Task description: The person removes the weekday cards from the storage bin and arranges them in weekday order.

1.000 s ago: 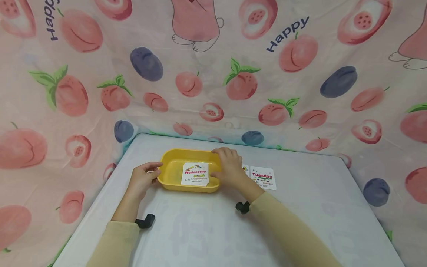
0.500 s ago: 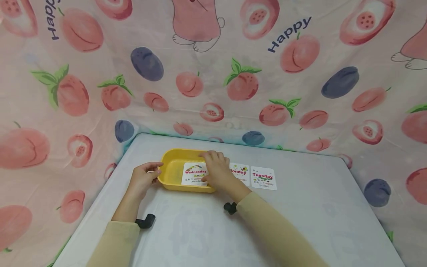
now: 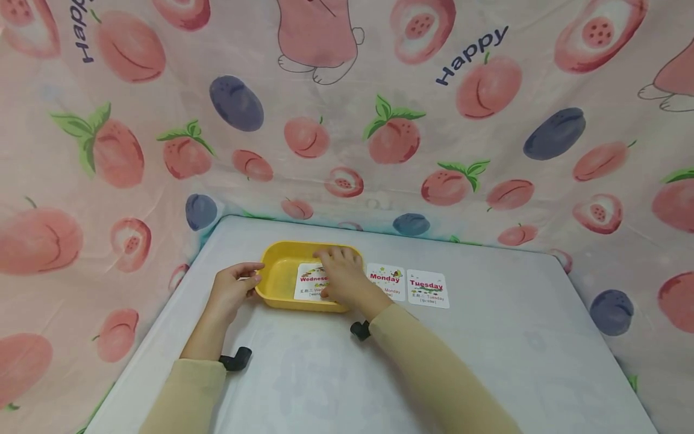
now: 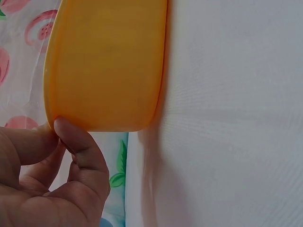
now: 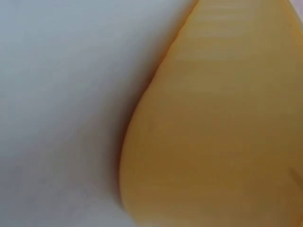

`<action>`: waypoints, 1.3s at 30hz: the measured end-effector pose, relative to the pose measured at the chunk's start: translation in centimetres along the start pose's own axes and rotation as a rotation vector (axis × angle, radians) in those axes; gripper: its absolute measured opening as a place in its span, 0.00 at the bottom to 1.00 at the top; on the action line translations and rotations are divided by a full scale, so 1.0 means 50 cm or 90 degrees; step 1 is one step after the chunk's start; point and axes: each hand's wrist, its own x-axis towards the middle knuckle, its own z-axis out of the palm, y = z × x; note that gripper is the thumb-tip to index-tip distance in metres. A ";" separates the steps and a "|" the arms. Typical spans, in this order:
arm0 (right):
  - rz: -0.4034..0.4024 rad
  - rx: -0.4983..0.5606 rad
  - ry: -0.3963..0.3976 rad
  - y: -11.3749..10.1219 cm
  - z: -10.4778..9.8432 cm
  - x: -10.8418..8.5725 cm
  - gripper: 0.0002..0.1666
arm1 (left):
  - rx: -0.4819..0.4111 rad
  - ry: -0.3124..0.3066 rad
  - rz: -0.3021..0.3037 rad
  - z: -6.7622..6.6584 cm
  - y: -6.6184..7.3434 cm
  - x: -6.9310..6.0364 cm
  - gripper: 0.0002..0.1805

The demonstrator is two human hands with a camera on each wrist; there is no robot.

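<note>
1. Desk (image 3: 477,367): white, faintly marked, running from the near side back to a printed cloth; carries the tray and cards listed below.
2. Sleeves, beige: left sleeve (image 3: 187,392) and right sleeve (image 3: 434,367), both entering from the near side. One black piece at each wrist: left piece (image 3: 237,360), right piece (image 3: 360,330).
3. Left grip (image 3: 232,290): bare hand, thumb and fingers pinching the rim at the left end of the yellow tray (image 3: 279,277); presumably so held to keep the tray steady.
4. Right grip (image 3: 347,280): bare hand, set over the right part of the tray, fingers apart above the Wednesday card (image 3: 309,286). Contact hidden; cannot tell whether it grasps the card or is free.
5. Yellow tray, described: shallow, oblong, round-cornered, long side across the desk; placed between both hands, likely for easy reach.
6. Wednesday card, described: face up inside the tray, right portion covered by the hand.
7. Monday card (image 3: 386,278) and Tuesday card (image 3: 427,289): face up on the desk, just right of the tray, side by side; apparently laid in weekday order, lettering turned to the person.
8. Printed cloth (image 3: 347,144): pink, peaches and dark plums, hung behind and at left.
</note>
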 end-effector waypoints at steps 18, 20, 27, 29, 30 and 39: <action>0.032 -0.020 -0.058 -0.004 0.013 0.015 0.55 | 0.004 -0.003 0.007 0.004 -0.004 0.003 0.20; 0.034 -0.020 -0.061 -0.003 0.014 0.016 0.55 | 0.003 -0.003 0.007 0.004 -0.003 0.002 0.20; 0.044 -0.022 -0.065 -0.002 0.018 0.021 0.55 | 0.002 -0.005 0.013 0.005 -0.004 0.002 0.20; 0.044 -0.019 -0.066 -0.002 0.019 0.022 0.55 | 0.000 -0.005 0.016 0.004 -0.006 0.003 0.20; 0.044 -0.017 -0.065 -0.003 0.018 0.021 0.55 | 0.000 -0.005 0.016 0.004 -0.007 0.004 0.20; 0.038 -0.012 -0.052 -0.008 0.018 0.017 0.55 | -0.002 -0.003 0.018 -0.001 -0.014 0.008 0.20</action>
